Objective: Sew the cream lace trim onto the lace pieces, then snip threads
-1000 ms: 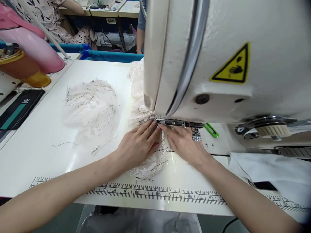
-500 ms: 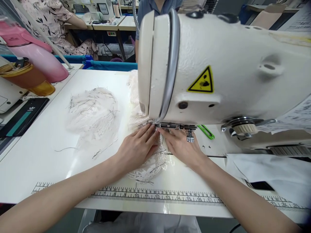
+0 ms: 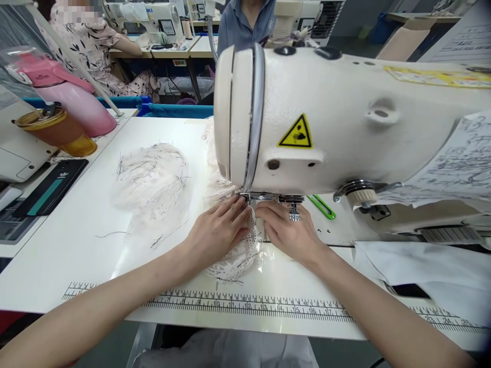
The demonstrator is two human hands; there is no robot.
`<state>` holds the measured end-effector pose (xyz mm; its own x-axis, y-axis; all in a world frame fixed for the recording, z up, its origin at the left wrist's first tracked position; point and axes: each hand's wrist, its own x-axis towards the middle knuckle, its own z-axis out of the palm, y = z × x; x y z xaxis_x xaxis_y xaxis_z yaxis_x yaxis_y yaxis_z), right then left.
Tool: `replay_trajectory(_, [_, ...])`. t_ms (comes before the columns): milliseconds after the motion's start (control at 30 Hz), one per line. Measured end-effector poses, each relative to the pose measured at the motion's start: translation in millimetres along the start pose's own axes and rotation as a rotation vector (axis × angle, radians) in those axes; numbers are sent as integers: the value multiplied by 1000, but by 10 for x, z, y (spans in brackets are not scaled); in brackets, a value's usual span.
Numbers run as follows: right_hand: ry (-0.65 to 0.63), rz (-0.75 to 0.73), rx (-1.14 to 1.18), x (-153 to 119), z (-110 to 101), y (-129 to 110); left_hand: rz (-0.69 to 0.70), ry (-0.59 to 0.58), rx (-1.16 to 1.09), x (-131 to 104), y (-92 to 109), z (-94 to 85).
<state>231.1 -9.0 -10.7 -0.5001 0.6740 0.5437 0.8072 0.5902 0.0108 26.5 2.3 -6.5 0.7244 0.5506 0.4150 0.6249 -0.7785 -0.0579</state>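
On the far left, one brown cup is seen tilted in the view, and in it at least one dark-topped item is held, whose kind cannot be told. Just beside it, one pink bottle is seen; its contents cannot be told. Below these two containers, one black case with a green stripe is laid. Behind, one person in patterned clothes is seated. On the white table, two lace pieces are counted. The first, the loose lace, is spread with dark threads on it, well apart from both hands. The second, the sewn lace, is placed partly under the needle area of one sewing machine, and its upper part is hidden by the machine head. By the left hand this lace is touched from above, with the palm down and the fingers extended, not closed. One person in a blue shirt is seen behind the machine. The right hand is rested with bent fingers close to the lace edge, partly covered by the metal guide; whether anything is gripped cannot be told. One green tool is laid beyond this hand. On the far right, one dark flat object is partly covered by one white cloth.
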Motion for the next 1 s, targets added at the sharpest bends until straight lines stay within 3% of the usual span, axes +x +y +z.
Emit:
replay_trajectory(100, [52, -149, 147, 15, -37, 18, 58, -4, -38, -8, 29, -228])
replay_trajectory(233, [28, -238, 344, 19, -12, 43, 396, -16, -43, -190, 99, -519])
replay_trajectory(333, [-3, -254, 409, -2, 39, 63, 545, -81, 78, -412, 171, -557])
replay_trajectory(400, [3, -252, 420, -18, 58, 76, 531, -112, 119, -535, 214, -511])
replay_trajectory(500, [20, -235, 428, -32, 53, 88, 431, -68, 93, -605, 246, -460])
replay_trajectory(600, [-6, -220, 474, -31, 26, 90, 178, -61, -35, -523, 214, -534])
replay_trajectory(700, [-48, -210, 491, -21, 14, 83, -154, -151, -162, -340, 117, -686])
replay_trajectory(767, [-49, -201, 466, -12, 17, 76, -242, -245, -244, -199, 40, -746])
replay_trajectory(900, [23, -253, 465, 4, 25, 74, -51, -371, -344, 9, -50, -625])
replay_trajectory(1000, [82, -288, 471, 3, 13, 88, 111, -226, -236, 34, -33, -397])
